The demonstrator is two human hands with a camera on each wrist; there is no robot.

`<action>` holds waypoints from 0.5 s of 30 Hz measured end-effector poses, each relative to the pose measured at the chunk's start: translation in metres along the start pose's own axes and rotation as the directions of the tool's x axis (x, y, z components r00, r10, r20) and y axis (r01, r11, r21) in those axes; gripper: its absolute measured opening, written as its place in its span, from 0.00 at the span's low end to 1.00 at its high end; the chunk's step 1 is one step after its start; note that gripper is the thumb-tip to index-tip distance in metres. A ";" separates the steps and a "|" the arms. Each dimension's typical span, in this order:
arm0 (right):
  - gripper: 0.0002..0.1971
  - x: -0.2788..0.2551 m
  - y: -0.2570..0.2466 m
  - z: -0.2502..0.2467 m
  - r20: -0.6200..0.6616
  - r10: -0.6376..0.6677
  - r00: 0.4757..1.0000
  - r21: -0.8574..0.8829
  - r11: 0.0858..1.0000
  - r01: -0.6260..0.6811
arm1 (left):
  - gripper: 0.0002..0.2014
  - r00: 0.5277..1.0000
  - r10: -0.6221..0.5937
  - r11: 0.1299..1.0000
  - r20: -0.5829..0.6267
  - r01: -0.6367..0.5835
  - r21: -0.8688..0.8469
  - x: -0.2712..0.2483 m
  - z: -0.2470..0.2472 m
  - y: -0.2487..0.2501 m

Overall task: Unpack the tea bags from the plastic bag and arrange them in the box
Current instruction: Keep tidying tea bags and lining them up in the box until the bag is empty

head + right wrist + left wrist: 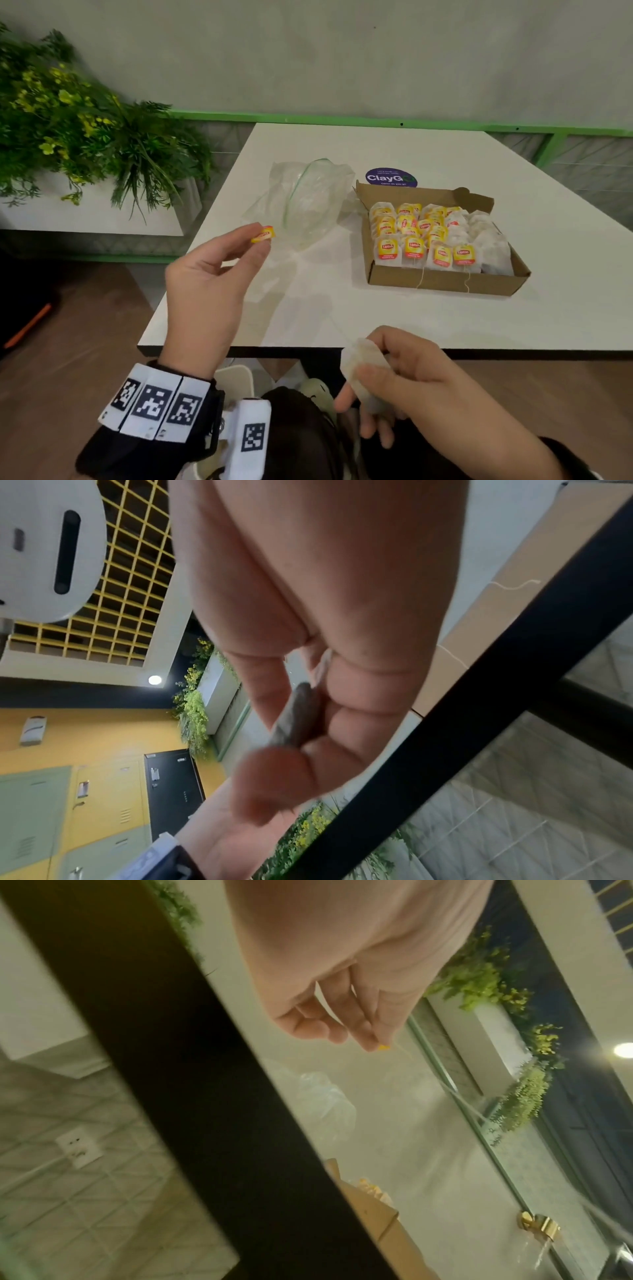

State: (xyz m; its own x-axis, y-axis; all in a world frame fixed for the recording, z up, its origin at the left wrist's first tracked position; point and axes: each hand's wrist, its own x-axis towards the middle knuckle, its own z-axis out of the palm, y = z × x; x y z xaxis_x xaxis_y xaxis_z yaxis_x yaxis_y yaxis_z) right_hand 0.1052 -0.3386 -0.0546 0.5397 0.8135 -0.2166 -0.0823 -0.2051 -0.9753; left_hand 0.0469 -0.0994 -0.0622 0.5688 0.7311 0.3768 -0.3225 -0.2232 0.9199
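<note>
Right hand [394,380] gripping tea bag [363,373], plastic bag [305,202] seemingly emptied, plant [68,113] beyond

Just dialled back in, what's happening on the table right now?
A person is sorting tea bags. The left hand pinches a small yellow-and-red paper tag, while the right hand holds a white tea bag near the front edge of the white table. The open brown cardboard box already holds rows of tagged tea bags. The crumpled clear plastic bag lies to its left.
</note>
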 end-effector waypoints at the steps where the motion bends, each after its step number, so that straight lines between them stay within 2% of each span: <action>1: 0.09 -0.002 -0.001 -0.001 0.035 -0.051 0.998 0.010 0.999 0.050 | 0.10 1.000 0.022 0.999 0.000 -0.022 0.048 0.002 -0.001 0.003; 4: 0.05 -0.008 -0.016 -0.003 0.014 -0.272 0.962 0.050 0.961 0.271 | 0.08 0.994 0.065 0.969 0.090 -0.084 0.230 0.001 0.000 0.007; 8: 0.05 -0.004 -0.042 -0.005 -0.214 -0.407 0.888 0.149 0.885 0.442 | 0.03 0.948 0.146 0.897 0.282 -0.247 0.368 -0.025 0.007 0.010; 10: 0.06 0.005 -0.051 -0.003 -0.317 -0.474 0.821 0.078 0.850 0.521 | 0.02 0.923 0.136 0.894 0.360 -0.271 0.357 -0.040 0.010 0.015; 12: 0.03 0.018 -0.051 -0.002 -0.425 -0.523 0.739 0.020 0.811 0.585 | 0.03 0.870 0.131 0.888 0.475 -0.315 0.334 -0.055 0.013 0.020; 13: 0.01 0.023 -0.050 -0.002 -0.454 -0.546 0.705 -0.041 0.803 0.595 | 0.05 0.843 0.127 0.886 0.523 -0.334 0.323 -0.061 0.015 0.023; 15: 0.03 0.032 -0.042 -0.002 -0.464 -0.597 0.654 -0.190 0.788 0.585 | 0.11 0.824 0.098 0.911 0.558 -0.299 0.282 -0.070 0.017 0.031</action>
State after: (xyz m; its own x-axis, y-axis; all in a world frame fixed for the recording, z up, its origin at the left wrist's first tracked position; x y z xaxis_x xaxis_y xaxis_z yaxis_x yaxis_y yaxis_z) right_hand 0.1272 -0.3053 -0.0206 0.7910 0.4020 0.4612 0.4101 0.2110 -0.8873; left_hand 0.0097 -0.1685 -0.0578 0.8597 0.2204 0.4609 -0.2505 -0.6045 0.7562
